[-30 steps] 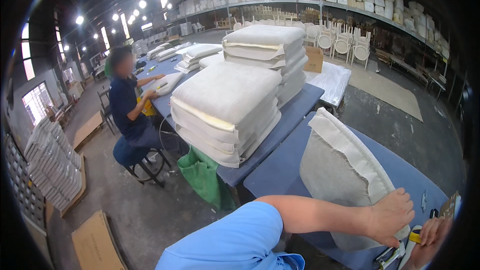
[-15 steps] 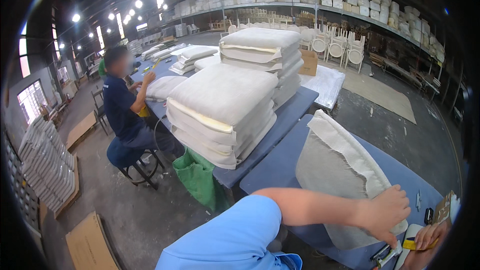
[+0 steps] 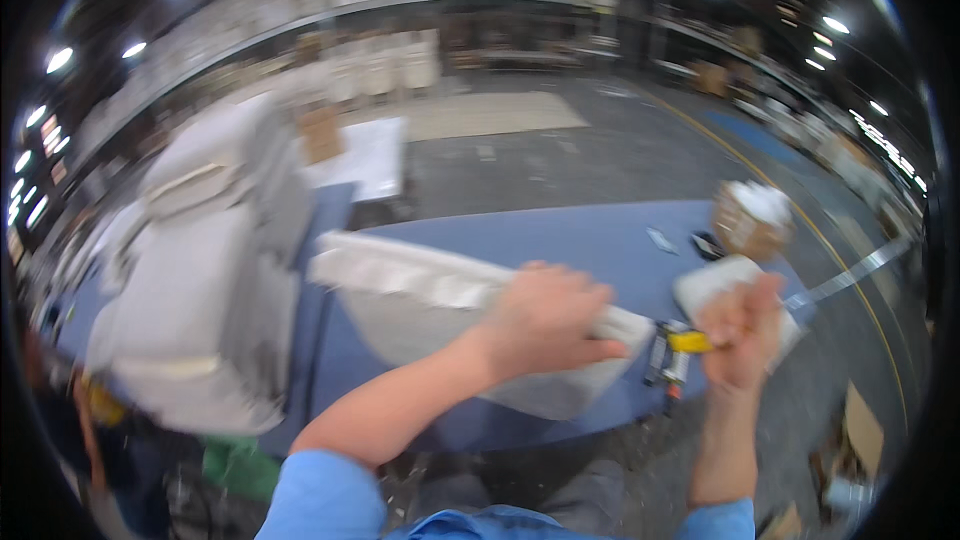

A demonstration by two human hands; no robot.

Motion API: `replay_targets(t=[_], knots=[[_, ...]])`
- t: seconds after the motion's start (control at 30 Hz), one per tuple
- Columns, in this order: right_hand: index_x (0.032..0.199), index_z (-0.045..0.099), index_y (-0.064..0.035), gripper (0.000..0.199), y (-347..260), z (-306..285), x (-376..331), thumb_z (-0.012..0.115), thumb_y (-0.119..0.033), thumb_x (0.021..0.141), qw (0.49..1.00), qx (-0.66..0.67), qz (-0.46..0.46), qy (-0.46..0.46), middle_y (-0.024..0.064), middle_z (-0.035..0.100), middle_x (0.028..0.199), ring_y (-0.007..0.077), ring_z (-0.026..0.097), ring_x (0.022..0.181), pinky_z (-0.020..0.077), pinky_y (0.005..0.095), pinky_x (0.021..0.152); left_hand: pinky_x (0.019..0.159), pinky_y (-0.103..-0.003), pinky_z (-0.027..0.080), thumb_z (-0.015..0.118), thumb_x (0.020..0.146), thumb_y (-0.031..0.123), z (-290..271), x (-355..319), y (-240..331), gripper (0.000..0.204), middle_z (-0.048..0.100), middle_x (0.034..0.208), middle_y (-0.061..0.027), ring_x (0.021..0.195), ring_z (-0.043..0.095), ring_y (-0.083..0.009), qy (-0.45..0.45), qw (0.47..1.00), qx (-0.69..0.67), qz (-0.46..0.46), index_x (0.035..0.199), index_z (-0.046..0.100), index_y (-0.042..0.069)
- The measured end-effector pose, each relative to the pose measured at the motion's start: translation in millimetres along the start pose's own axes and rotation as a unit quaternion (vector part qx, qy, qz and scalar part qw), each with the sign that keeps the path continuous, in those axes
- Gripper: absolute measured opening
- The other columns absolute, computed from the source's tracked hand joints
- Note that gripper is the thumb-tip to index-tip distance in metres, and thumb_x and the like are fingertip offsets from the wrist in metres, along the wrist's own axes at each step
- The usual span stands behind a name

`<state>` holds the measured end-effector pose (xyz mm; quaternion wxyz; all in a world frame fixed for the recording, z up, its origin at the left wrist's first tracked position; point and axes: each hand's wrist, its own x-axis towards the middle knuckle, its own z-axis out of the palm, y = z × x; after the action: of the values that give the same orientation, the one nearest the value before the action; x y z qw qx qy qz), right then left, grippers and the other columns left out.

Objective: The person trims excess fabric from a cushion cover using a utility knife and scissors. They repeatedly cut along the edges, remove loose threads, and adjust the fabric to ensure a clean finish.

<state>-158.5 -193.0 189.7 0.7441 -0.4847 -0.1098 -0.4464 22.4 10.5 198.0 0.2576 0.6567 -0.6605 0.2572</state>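
A pale grey-white cushion cover (image 3: 440,325) with a folded, frayed fabric edge lies across the blue tabletop. My left hand (image 3: 550,320) is closed over its upper edge near the right end, thumb pointing right. Off the cover's right end, my right hand (image 3: 742,335) is raised with its fingers curled round a small yellow tool (image 3: 690,341); motion blur hides its exact kind. Just left of that tool, a metal hand tool (image 3: 657,352) and a slim red-tipped piece (image 3: 674,385) lie at the table's front edge. A white padded piece (image 3: 715,282) sits behind my right hand.
Stacked grey-white cushions (image 3: 190,310) stand on the adjoining table at left. An open cardboard box (image 3: 750,220) with white stuff in it is at the table's back right, beside a small black object (image 3: 707,245). A co-worker's arm (image 3: 88,435) shows at lower left.
My view has swung right, bringing the table in front of me. My right hand, earlier low at the right edge, now shows fully with the yellow tool. My left hand stays on the cover.
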Motion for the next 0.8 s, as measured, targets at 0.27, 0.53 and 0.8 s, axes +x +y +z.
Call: replay_targets(t=[0.27,0.53,0.8], knots=[[0.076,0.044,-0.0125,0.043,-70,79,39,0.051,-0.036,0.112,0.977,-0.029,-0.129,-0.166,0.0003,0.042,0.054,0.0138,0.044,0.046,0.0416,0.0342,0.051,0.065,-0.041,0.048,0.082,0.075,0.059,-3,18,16,0.053,0.063,0.072,-0.0065,0.067,0.066,-0.0273,-0.018,1.0,0.014,0.003,0.076,0.061,0.011],[0.079,0.049,-0.0123,0.038,-46,72,43,0.052,-0.03,0.112,0.982,-0.055,-0.013,-0.182,-0.0006,0.04,0.053,0.0125,0.043,0.046,0.0354,0.0298,0.046,0.063,-0.038,0.045,0.085,0.07,0.062,-2,12,17,0.057,0.059,0.07,-0.0048,0.066,0.063,-0.0256,0.002,1.0,0.014,0.001,0.072,0.056,0.012],[0.071,0.041,-0.0147,0.047,-27,48,29,0.049,-0.038,0.112,0.995,0.019,0.027,-0.09,-0.0005,0.039,0.05,0.0153,0.041,0.042,0.0387,0.0344,0.047,0.066,-0.04,0.045,0.085,0.07,0.061,-8,9,26,0.056,0.059,0.073,-0.0045,0.068,0.062,-0.0257,-0.034,0.999,0.027,-0.018,0.076,0.06,0.012]])
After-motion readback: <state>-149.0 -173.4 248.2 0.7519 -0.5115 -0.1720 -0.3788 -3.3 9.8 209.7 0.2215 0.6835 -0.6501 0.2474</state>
